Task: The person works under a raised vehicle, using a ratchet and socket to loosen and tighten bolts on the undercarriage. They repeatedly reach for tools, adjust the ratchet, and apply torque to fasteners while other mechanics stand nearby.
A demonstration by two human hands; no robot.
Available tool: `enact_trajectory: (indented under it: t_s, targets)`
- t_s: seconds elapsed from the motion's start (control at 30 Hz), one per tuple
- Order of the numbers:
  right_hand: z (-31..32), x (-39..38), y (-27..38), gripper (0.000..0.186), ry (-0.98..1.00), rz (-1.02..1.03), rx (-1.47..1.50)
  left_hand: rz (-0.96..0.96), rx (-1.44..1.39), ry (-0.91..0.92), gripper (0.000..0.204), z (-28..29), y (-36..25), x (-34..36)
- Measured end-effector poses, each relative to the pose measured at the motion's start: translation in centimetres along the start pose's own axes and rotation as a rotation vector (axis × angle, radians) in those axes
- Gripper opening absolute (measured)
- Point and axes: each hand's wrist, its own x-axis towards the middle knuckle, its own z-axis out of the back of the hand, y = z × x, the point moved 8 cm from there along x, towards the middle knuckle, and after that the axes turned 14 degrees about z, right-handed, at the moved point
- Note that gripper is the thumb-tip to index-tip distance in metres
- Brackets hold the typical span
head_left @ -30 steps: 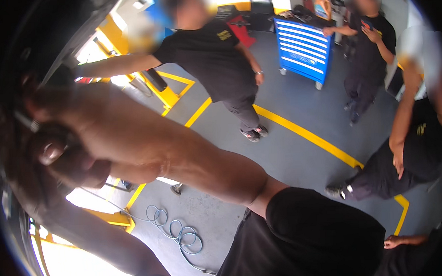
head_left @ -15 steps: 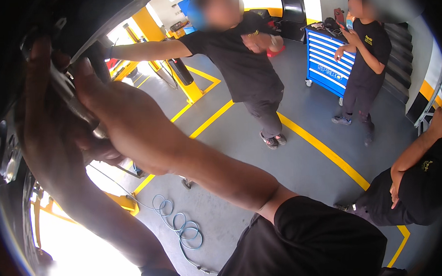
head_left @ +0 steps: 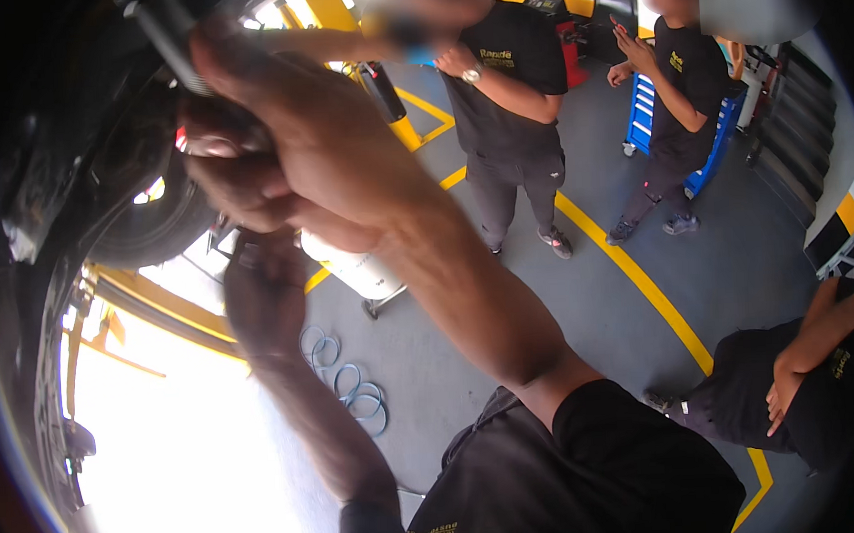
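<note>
Overhead at the upper left, my right hand (head_left: pixel 269 149) is closed around a dark rod-shaped tool (head_left: pixel 171 44) with a ridged part near my thumb; its exact kind does not show. The rod slants up toward the dark underside of a vehicle (head_left: pixel 49 131). Below my right wrist, my left hand (head_left: pixel 268 288) is raised, apart from the tool. Its fingers are blurred and partly hidden behind my right hand, so I cannot make out whether they hold anything. A black tyre (head_left: pixel 135 236) lies just left of both hands.
Two people in black shirts (head_left: pixel 514 82) (head_left: pixel 672 94) stand ahead, the farther one by a blue tool cabinet (head_left: pixel 717 144). Another person (head_left: pixel 776 394) is at the right. A coiled blue hose (head_left: pixel 356 393) lies on the grey floor, near a white wheeled tank (head_left: pixel 360 269) and yellow lift parts (head_left: pixel 162 297).
My hands, together on a metal tool before, have come apart. My left hand has dropped down and right; my right hand holds the rod-shaped tool. The nearest person's free arm has bent toward the face.
</note>
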Motion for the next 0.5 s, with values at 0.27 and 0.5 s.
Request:
enact_trajectory:
  t_s: [0.27,0.5]
  targets:
    - [9.0,-16.6,-0.7,0.015,-0.441,-0.065,-1.088,0.035,-0.457,-0.225,0.042,7.3,10.4,-4.4]
    - [7.8,-23.8,-4.5,0.019,-0.230,-0.373,-1.362,-0.018,-0.257,-0.252,0.051,6.0,14.3,-8.9]
